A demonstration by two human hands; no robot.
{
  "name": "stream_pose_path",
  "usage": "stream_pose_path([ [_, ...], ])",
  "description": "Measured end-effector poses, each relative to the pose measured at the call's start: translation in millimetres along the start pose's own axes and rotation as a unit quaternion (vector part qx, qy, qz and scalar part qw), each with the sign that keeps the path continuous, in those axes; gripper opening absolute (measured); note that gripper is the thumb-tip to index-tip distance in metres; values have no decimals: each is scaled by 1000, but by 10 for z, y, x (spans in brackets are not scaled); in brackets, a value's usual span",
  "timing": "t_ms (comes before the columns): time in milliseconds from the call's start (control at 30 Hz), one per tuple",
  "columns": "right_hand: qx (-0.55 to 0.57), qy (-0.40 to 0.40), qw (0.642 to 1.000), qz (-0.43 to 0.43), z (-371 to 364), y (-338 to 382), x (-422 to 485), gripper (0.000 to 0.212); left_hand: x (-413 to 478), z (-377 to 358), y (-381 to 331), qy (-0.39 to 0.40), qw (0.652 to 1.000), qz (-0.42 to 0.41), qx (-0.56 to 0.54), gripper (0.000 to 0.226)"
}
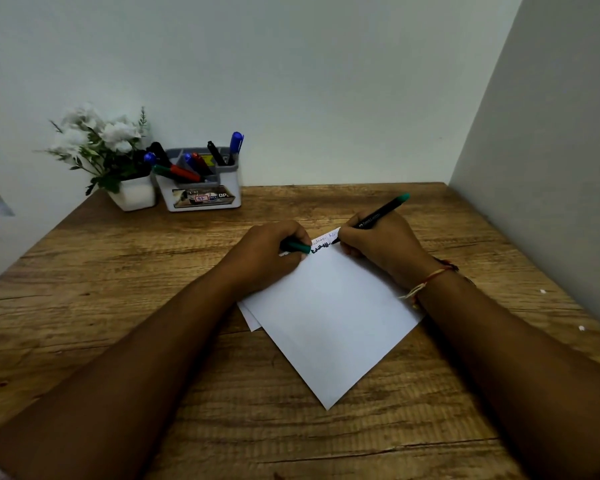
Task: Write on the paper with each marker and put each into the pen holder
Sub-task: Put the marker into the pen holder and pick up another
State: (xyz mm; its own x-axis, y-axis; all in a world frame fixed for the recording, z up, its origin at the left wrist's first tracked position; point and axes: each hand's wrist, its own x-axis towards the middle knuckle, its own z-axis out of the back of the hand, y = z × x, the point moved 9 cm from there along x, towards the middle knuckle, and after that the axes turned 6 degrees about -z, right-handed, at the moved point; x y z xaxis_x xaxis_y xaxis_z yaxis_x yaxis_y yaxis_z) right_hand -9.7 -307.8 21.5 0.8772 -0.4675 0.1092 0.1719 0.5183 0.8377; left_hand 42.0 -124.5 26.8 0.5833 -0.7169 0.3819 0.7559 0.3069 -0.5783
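My right hand (381, 249) pinches a green marker (383, 210) close to its tip. The tip touches the paper (326, 323) at the far edge of the sheet, and the back end of the marker points up and away from me to the right. My left hand (269, 259) has its fingers curled round the green cap (297, 247), which points toward my right hand. This hand also rests on the far left corner of the paper.

The two hands are near each other but apart. Between them a short strip of paper shows a dark green scribble (321, 248), with some fainter lines just beyond it that I cannot read. The rest of the sheet, below my hands and between my forearms, is white and lies turned at an angle on the wooden table (118, 289). A second sheet (252, 320) shows a little from under it, beside my left forearm. There is a thread bracelet (430, 276) on my right wrist.

The pen holder (205, 206) stands well beyond my left hand, at the far edge of the table against the wall. It holds several markers: a blue one (236, 143) and a black one (215, 152) stand upright, and red, blue and black ones lean to the left. Just left of the holder is a white pot (134, 195) with white flowers (94, 136).
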Motion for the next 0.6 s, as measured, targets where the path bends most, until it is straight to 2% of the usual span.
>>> stream_pose_path([
  [600,-7,-14,1000,-5,4,-44,31,18,6,-5,34,5,1000,10,1,22],
])
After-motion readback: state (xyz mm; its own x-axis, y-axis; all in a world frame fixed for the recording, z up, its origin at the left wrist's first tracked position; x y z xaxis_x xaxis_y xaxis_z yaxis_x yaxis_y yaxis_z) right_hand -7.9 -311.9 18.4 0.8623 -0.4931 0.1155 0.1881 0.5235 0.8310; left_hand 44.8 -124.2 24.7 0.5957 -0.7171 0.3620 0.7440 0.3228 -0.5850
